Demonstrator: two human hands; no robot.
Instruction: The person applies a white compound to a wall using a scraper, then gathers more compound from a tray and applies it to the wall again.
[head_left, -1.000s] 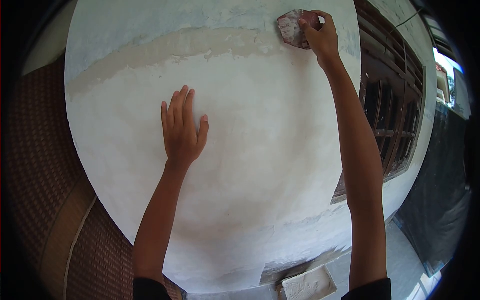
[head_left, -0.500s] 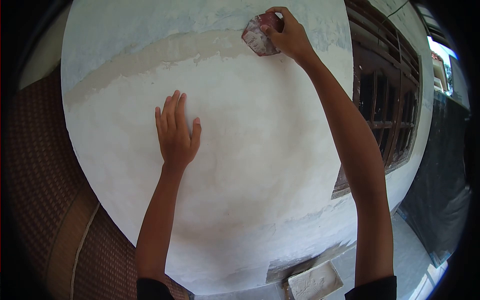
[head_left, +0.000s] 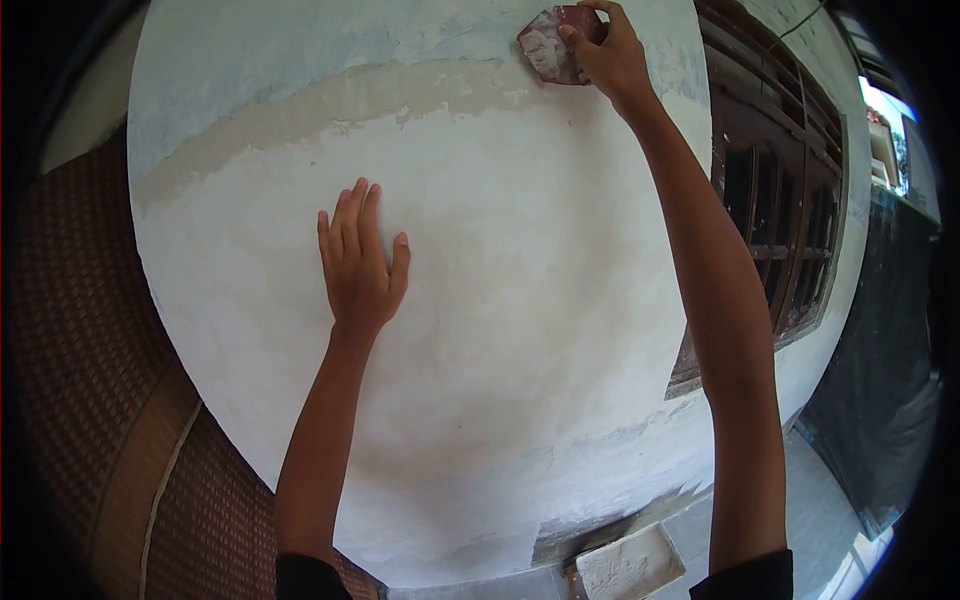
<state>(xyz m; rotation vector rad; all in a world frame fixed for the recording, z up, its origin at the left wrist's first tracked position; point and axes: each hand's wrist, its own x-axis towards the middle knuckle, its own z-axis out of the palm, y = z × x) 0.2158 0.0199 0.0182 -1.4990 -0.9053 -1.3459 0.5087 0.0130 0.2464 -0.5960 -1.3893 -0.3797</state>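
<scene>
My right hand grips a dark red, flat plastering scraper smeared with pale filler. The scraper lies against the white wall near the top of the view, at the right end of a beige band of filler. Lower and to the left, my left hand rests on the wall with its palm toward it. Its fingers are stretched out, the thumb apart, and it holds nothing.
A tray of pale filler stands at the foot of the wall. To the right is a brown wooden window, with a dark sheet beyond it. Brown woven matting borders the wall on the left.
My right hand has slid the scraper up and to the right along the wall. My left hand stays at nearly the same place on the wall.
</scene>
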